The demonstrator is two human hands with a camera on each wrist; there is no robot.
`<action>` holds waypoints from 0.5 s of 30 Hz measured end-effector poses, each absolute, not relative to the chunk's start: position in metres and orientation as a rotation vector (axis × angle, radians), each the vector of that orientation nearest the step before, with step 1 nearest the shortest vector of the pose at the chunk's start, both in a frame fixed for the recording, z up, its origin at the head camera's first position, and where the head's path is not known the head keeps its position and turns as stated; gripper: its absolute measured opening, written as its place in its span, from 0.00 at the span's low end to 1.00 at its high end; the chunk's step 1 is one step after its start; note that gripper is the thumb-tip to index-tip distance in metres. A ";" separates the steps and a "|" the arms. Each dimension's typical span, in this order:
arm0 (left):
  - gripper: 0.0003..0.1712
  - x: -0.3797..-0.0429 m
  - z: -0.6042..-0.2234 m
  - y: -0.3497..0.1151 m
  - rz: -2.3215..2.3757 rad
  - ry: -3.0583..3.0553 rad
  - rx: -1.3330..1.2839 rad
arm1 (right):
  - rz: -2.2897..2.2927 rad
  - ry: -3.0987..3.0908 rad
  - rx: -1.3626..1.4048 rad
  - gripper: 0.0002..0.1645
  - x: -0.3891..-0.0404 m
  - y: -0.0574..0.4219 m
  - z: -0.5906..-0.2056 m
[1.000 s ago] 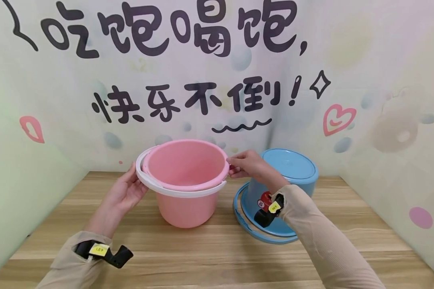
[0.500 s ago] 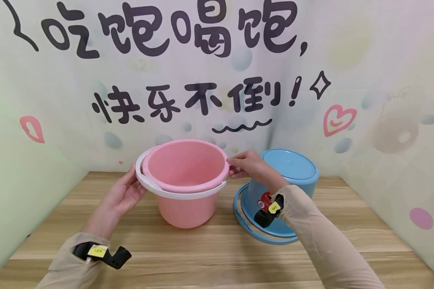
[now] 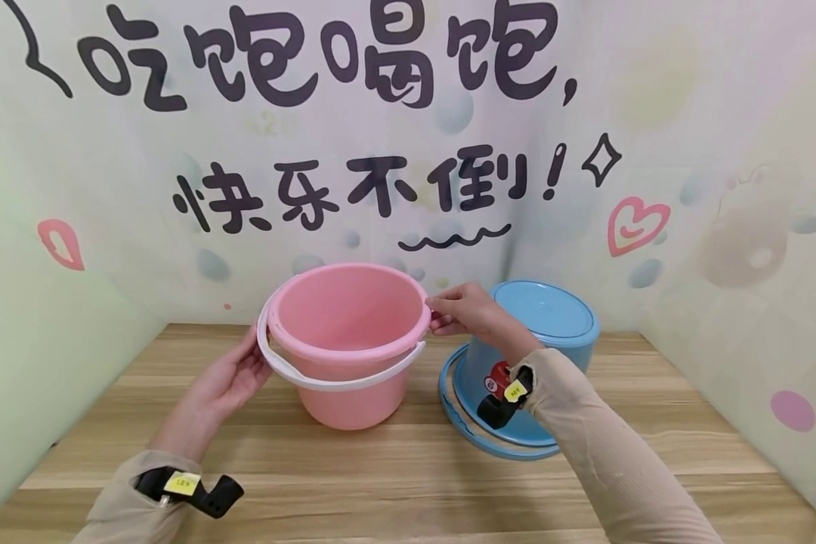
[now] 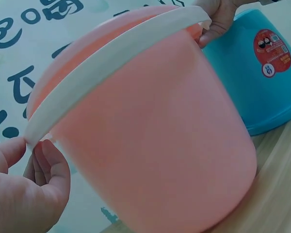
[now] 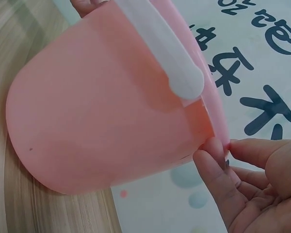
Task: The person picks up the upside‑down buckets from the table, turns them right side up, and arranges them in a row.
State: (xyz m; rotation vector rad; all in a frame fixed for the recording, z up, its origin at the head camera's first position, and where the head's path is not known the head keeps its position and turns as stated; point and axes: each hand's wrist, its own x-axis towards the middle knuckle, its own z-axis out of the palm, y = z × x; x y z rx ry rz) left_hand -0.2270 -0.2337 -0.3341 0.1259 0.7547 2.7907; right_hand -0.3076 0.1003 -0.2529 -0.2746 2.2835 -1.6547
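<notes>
An upright pink bucket (image 3: 353, 404) stands on the wooden table, its mouth facing up. Its white handle (image 3: 353, 384) hangs in front, below the rim. At the bucket's left side, my left hand (image 3: 227, 381) pinches the handle between thumb and fingers; the left wrist view shows this grip on the handle's edge (image 4: 97, 73). On the other side, my right hand (image 3: 472, 310) pinches the pink rim, seen closely in the right wrist view, where the handle's rounded end (image 5: 186, 82) sits apart from the fingers.
To the right, a blue bucket (image 3: 544, 310) stands upside down, its blue handle (image 3: 476, 438) lying on the table around its lower edge. My right forearm passes in front of it. A printed cloth (image 3: 381, 128) with black lettering rises behind the wooden table (image 3: 353, 483).
The white handle's front has dropped lower against the pink bucket. My left hand has moved slightly down with it, while my right hand and both buckets have stayed in place.
</notes>
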 end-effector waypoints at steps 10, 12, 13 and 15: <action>0.18 -0.229 -0.354 -0.233 2.734 1.041 0.079 | -1.662 2.286 -0.280 0.18 -0.309 0.100 -0.255; 0.18 -0.230 -0.357 -0.232 2.720 1.120 0.063 | -1.665 2.284 -0.277 0.18 -0.309 0.100 -0.255; 0.18 -0.231 -0.358 -0.232 2.711 1.158 0.048 | -1.666 2.284 -0.274 0.18 -0.310 0.101 -0.255; 0.18 -0.231 -0.359 -0.230 2.701 1.206 0.015 | -1.665 2.288 -0.272 0.18 -0.310 0.101 -0.255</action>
